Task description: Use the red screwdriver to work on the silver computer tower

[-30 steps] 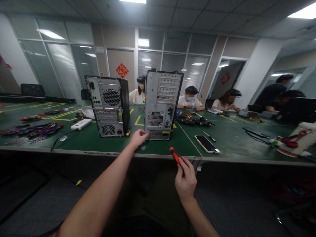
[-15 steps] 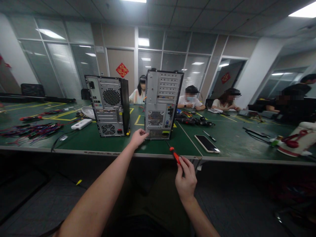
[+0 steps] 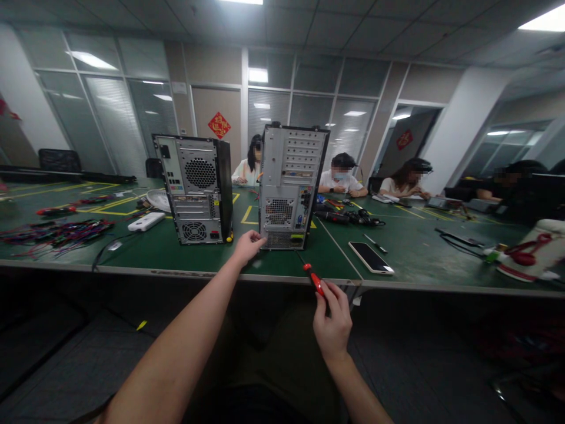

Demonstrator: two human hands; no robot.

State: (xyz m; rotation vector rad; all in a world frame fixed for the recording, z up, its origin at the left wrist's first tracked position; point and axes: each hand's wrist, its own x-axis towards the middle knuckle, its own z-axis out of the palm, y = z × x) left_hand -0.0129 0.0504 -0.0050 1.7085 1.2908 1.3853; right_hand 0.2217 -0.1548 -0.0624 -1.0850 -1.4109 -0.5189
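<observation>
A grey computer case (image 3: 279, 176) stands upright on the green table, its rear panel with slots, ports and vents facing me. My left hand (image 3: 248, 246) is at its lower left corner, fingers curled against the edge. In my right hand (image 3: 333, 318) is a screwdriver (image 3: 314, 280) with a red and black handle, held between thumb and fingers. Its thin shaft slants up and left to the bottom edge of the case; where the tip rests is too small to make out. A second, shorter computer case (image 3: 194, 188) stands to the left.
Right of the case lie a phone (image 3: 369, 258), a pen (image 3: 375, 243) and black cables (image 3: 359, 217). Leftward are a white device (image 3: 145, 222) and a tangle of thin wires (image 3: 57, 231). Several people sit beyond the table (image 3: 326, 262); a white bag (image 3: 529, 253) stands far right.
My hands, the screwdriver and both cases have hardly moved. In the background, a standing person at the far right has moved out of sight, and the person behind the cases has shifted.
</observation>
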